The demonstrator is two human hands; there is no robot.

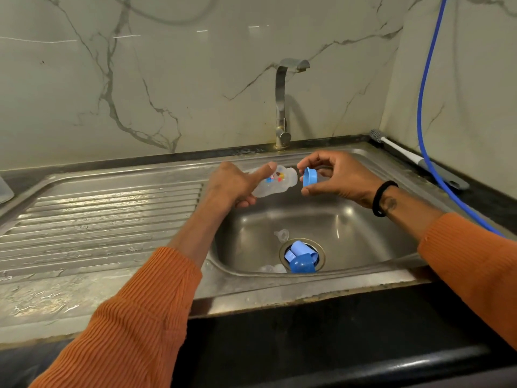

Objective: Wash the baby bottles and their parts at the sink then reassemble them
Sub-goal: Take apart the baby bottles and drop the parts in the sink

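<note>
Drainboard [98, 219], at 9 o'clock of the basin: wet, ribbed, nothing of the task on it that I can see.

My left hand [235, 183] grasps the bottle [275, 182], held on its side over the basin, thumb along the top, fingers curled under. Bottle is clear with a coloured print; its mouth points toward 3 o'clock.

My right hand [335, 177] pinches the blue ring [310, 177] between thumb and fingertips, just beside the bottle mouth but apart from it. Whether a teat sits in the ring I cannot tell.

Tap [282, 107] at 12 o'clock of the basin: no water visible from the spout.

Sink [391, 219] floor, at 6 o'clock below my hands: blue cap [302, 264] and another blue part [300, 249] lie on the drain; a clear teat [281, 235] just at 11 o'clock of the drain; a clear piece [272, 268] at 8 o'clock of it, too faint to name.

Brush [405, 155] lies on the counter at 2 o'clock, untouched, beside a blue hose [423, 93].

Judgement: ring and bottle are apart, so either I am taking this bottle down or putting it together; the frame does not settle which. No suds and no running water. Parts in the sink are loose, so reassembly remains for those at least. Task is far from done.
</note>
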